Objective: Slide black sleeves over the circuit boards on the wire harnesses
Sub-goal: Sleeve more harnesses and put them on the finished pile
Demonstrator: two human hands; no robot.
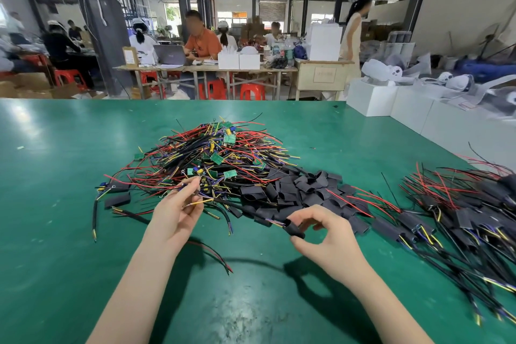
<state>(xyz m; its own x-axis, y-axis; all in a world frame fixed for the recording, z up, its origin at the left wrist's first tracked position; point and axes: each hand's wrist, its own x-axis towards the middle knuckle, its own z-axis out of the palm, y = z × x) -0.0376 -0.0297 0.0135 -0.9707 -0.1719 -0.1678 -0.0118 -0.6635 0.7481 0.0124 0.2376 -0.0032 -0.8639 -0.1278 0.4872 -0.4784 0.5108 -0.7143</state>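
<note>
Left hand (pixel 178 205) pinching coloured wires (pixel 195 202), right hand (pixel 321 229) gripping crumpled matte black sleeve (pixel 293 229)

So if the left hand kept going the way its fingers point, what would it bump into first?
Most likely the tangled heap of wire harnesses. The left hand pinches some thin wire ends, and its fingertips point up and away, right at the heap's near edge. Depth is hard to judge, but nothing else seems to lie between.

View, single: head-worn wide-angle camera, facing forward and down across a glossy green work table (pixel 83 165) (lower two-thirds of frame); workshop interior in the upper third; forearms entering close from the bottom edge.
</note>
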